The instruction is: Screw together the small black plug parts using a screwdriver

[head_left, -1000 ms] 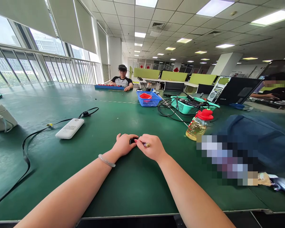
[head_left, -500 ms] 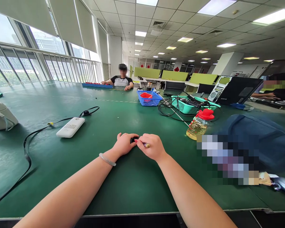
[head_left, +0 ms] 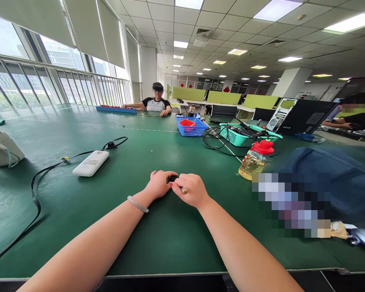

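Note:
On the green table, my left hand is closed on a small black object, whose kind I cannot make out. A pale bangle circles that wrist. My right hand sits right beside it, fingers wrapped round a slim pen-like tool. Only the rounded, gold-toned end of the pen-like tool sticks out toward me. Its tip is hidden behind my fingers, close to the black object. Whether the tip touches it, I cannot tell.
Left of my hands lie a white power bank and a black cable. A red-capped bottle, a blue basket and a green basket stand to the right. Across the table sits a person beside a long blue tray.
My right hand has shifted slightly left and down with the pen-like tool. My left hand stays in place. Across the table, the blue tray has slid left with the person's hand.

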